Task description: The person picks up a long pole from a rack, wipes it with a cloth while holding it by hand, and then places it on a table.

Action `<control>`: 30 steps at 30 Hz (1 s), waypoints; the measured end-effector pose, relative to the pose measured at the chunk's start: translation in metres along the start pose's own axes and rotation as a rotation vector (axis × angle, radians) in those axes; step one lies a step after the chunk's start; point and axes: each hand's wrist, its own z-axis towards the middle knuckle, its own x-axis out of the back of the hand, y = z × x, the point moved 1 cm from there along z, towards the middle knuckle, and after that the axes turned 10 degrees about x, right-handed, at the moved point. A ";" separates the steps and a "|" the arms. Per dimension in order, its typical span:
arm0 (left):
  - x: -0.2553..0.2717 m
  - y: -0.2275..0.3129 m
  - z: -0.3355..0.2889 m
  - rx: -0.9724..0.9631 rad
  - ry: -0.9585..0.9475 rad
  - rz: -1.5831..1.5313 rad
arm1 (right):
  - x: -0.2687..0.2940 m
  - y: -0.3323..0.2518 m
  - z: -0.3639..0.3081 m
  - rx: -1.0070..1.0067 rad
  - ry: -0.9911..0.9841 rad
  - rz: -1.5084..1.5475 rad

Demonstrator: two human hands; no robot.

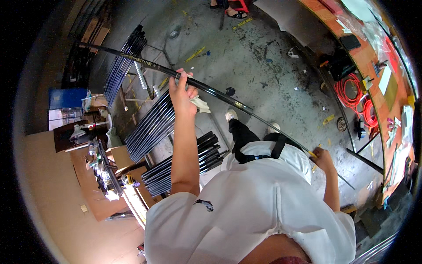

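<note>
A long black tapered fishing rod (211, 91) with gold markings slants across in front of me, its thick end at the upper left and its thin end at the lower right. My left hand (181, 93) is closed around the thick part, and a pale cloth (200, 104) hangs out from under its fingers. Farther down, my right hand (324, 159) pinches the thin section. Something small and yellow shows at its fingertips, too small to make out. Past that hand, the slim tip sticks out over the floor.
Bundles of black rods (151, 127) lie on racks to the left, with more rods (125, 66) behind. A curved-looking workbench (371, 66) runs along the right, with coiled red hose (349, 92) beside it. Another person's foot (237, 14) shows at the top.
</note>
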 end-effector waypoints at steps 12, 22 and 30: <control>0.000 0.037 0.017 -0.150 -0.028 0.013 | 0.008 -0.131 0.070 0.267 0.096 0.044; 0.187 0.171 0.029 -0.327 0.433 -0.184 | -0.046 0.117 0.015 -0.084 0.046 -0.114; 0.342 -0.008 -0.058 -0.121 1.015 -0.019 | -0.050 0.084 0.052 -0.178 -0.006 0.247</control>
